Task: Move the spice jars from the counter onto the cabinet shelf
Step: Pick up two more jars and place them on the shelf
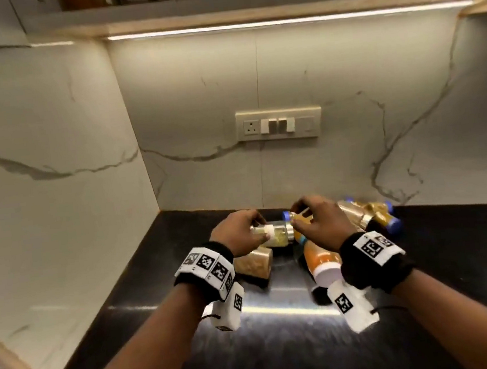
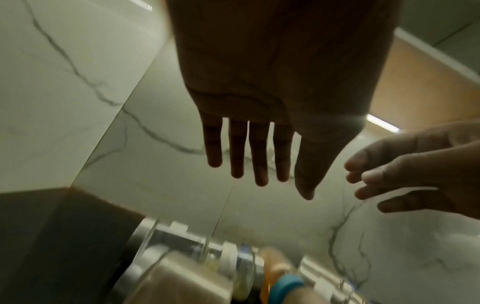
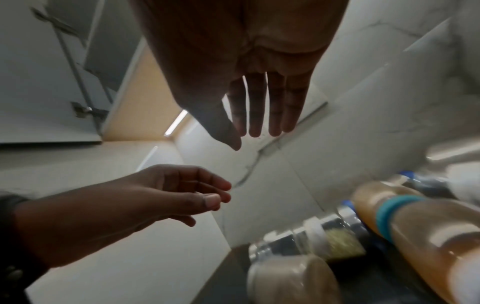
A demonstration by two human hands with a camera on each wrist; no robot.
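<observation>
Reach step, nothing lifted; left hand [image 1: 238, 233] and right hand [image 1: 316, 221] hover with fingers spread, empty, just above the spice jars [image 1: 275, 235] lying on the counter [image 1: 191, 326]; next: grip one each, lift to shelf.

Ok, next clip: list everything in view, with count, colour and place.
spice jars: several, exact count unclear; clear, with yellowish, tan or orange contents, white or blue caps; rear of counter.
counter: one, glossy black, below.
wall: white, grey-veined, behind and left.
switch plate: one, beige, back wall.
light strip: one, lit, under cabinet.
wrist bands: two, black, white marker tags.
left hand: open, over jars.
right hand: open, over jars.
</observation>
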